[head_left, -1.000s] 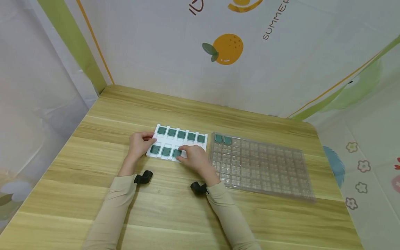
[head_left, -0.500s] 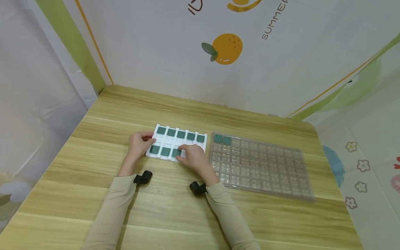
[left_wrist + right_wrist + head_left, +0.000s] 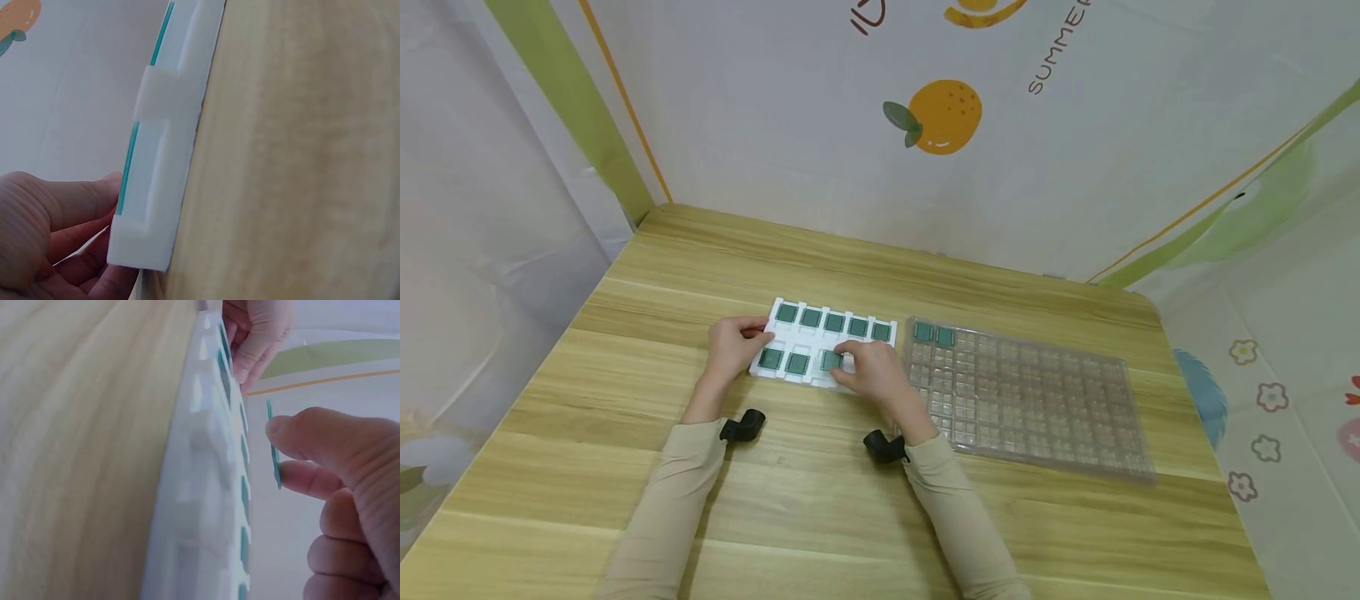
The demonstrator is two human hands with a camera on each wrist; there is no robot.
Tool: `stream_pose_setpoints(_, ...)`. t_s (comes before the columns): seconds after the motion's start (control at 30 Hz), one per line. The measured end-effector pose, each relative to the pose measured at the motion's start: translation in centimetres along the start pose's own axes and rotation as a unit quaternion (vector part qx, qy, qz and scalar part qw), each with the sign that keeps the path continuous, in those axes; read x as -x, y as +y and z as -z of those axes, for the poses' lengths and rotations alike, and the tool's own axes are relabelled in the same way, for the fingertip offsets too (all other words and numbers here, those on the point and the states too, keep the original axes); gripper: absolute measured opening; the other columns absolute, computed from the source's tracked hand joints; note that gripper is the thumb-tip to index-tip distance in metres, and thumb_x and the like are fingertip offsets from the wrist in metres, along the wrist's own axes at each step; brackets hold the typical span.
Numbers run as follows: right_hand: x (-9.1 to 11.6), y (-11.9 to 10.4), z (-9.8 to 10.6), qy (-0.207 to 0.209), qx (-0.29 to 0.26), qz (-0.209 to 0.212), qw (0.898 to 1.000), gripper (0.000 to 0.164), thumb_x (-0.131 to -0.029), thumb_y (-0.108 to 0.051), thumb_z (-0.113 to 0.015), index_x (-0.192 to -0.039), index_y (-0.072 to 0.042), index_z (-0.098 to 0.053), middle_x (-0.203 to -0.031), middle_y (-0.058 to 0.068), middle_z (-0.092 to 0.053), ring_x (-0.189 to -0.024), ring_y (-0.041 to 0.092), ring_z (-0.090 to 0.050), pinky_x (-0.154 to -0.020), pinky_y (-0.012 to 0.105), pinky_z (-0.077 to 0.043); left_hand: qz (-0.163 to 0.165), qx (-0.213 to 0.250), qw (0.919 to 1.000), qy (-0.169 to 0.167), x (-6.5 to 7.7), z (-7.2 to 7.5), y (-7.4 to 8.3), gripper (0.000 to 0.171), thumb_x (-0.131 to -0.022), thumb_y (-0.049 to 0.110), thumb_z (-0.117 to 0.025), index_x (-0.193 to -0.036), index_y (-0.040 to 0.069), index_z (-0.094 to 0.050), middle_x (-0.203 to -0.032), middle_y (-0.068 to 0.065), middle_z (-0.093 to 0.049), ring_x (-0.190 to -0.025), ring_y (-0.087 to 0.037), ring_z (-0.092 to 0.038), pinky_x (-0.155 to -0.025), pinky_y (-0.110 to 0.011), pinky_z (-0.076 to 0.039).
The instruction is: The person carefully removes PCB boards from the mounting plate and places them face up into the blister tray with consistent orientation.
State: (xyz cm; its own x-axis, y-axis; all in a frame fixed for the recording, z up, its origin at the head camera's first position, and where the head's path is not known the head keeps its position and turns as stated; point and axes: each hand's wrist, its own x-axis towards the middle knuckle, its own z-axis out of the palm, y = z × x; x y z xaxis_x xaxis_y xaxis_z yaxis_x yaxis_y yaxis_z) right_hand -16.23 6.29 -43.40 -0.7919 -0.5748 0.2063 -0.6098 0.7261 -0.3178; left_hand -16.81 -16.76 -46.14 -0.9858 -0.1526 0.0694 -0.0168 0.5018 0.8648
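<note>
A white plastic tray (image 3: 815, 340) lies on the table with green square circuit boards in two rows of pockets. My left hand (image 3: 730, 346) grips its left end, thumb on the top edge in the left wrist view. Between thumb and index finger, my right hand (image 3: 883, 372) pinches one green circuit board (image 3: 830, 360) by its edges. In the right wrist view this thin board (image 3: 275, 453) is clear of the white tray (image 3: 197, 456), held apart from its pockets. The right hand covers part of the tray's front row.
To the right of the white tray lies a large clear plastic tray (image 3: 1022, 400) with many small pockets. Two green boards (image 3: 934, 334) sit in its far left corner. The wooden table (image 3: 805, 517) is bordered by printed white curtains (image 3: 820, 167).
The right hand has lifted the green circuit board out of its front-row pocket and shifted slightly right with it. The left hand stays on the tray's end.
</note>
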Motion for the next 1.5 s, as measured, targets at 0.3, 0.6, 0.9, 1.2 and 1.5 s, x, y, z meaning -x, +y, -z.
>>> stream_pose_setpoints(0.3, 0.6, 0.7, 1.1, -0.010, -0.035, -0.014, 0.999, 0.025, -0.081, -0.019, -0.071, -0.100, -0.003, -0.070, -0.050, -0.009, -0.025, -0.046, 0.005, -0.021, -0.044, 0.018, -0.018, -0.004, -0.002, 1.0000, 0.003, 0.0, 0.0, 0.0, 0.024, -0.082, -0.003, -0.067, -0.103, -0.014, -0.066, -0.091, -0.028, -0.066, -0.082, -0.033, -0.062, -0.058, -0.010, -0.040)
stream_pose_setpoints(0.6, 1.3, 2.0, 1.7, -0.008, -0.048, -0.024, 0.999, 0.027, -0.085, -0.023, -0.067, -0.102, -0.002, -0.069, -0.049, -0.007, -0.028, -0.045, 0.005, -0.022, -0.042, 0.020, -0.019, -0.005, -0.005, 1.0000, 0.001, -0.1, 0.1, 0.1, 0.024, -0.082, -0.003, -0.067, -0.104, -0.014, -0.065, -0.092, -0.029, -0.066, -0.083, -0.037, -0.063, -0.058, -0.008, -0.039)
stream_pose_setpoints(0.9, 1.9, 2.3, 2.8, -0.012, -0.036, -0.064, 0.997, 0.027, -0.083, -0.021, -0.071, -0.104, -0.005, -0.069, -0.050, -0.007, -0.034, -0.045, 0.007, -0.027, -0.045, 0.019, -0.021, -0.003, -0.009, 1.0000, -0.001, 0.0, 0.1, 0.2, 0.024, -0.082, -0.003, -0.066, -0.104, -0.014, -0.065, -0.092, -0.029, -0.066, -0.082, -0.034, -0.062, -0.059, -0.010, -0.040)
stream_pose_setpoints(1.2, 2.8, 3.5, 3.0, 0.000, -0.059, -0.076, 0.995, 0.027, -0.082, -0.017, -0.072, -0.104, -0.002, -0.069, -0.046, -0.008, -0.029, -0.042, 0.005, -0.023, -0.043, 0.019, -0.021, 0.004, -0.007, 0.9999, -0.007, 0.0, 0.0, 0.1, 0.025, -0.084, -0.003, -0.065, -0.106, -0.014, -0.064, -0.094, -0.029, -0.065, -0.085, -0.035, -0.062, -0.059, -0.009, -0.039)
stream_pose_setpoints(1.5, 3.7, 5.0, 3.2, 0.019, -0.054, -0.075, 0.996, 0.025, -0.081, -0.016, -0.073, -0.102, -0.003, -0.069, -0.047, -0.008, -0.027, -0.043, 0.006, -0.021, -0.045, 0.020, -0.019, -0.001, -0.011, 0.9999, -0.002, 0.0, 0.0, 0.0, 0.024, -0.083, -0.003, -0.066, -0.105, -0.013, -0.065, -0.093, -0.029, -0.066, -0.084, -0.034, -0.062, -0.060, -0.009, -0.039)
